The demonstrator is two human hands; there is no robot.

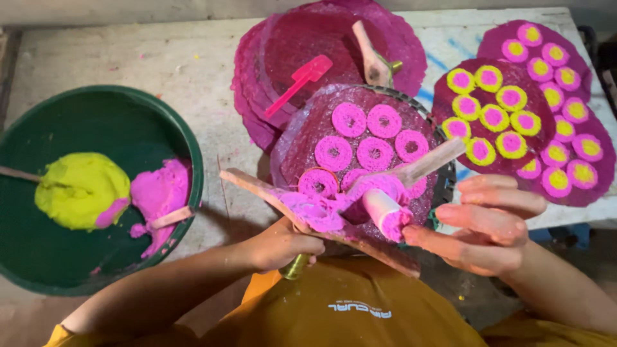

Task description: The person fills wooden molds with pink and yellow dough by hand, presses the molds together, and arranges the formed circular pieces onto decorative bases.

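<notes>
My left hand (283,245) grips the handle of a long wooden paddle (247,184) that slants across my front, smeared with pink paste (315,211). My right hand (491,225) has its fingers stretched. Its thumb and fingertips hold a short white cylinder tool (384,211) tipped with pink paste, and a wooden stick (432,162) rises from it to the right. Both tools hover over a round purple sheet (302,144) that carries several pink paste rings (375,153) and lies on a dark round tray (448,177).
At the left, a green basin (186,138) holds a yellow-green paste lump (77,186) and pink paste (160,193) with sticks in them. A stack of magenta sheets (308,38) at the back bears a pink plastic scoop (299,83) and a wooden tool (369,54). Sheets with yellow-and-pink discs (495,115) lie at the right.
</notes>
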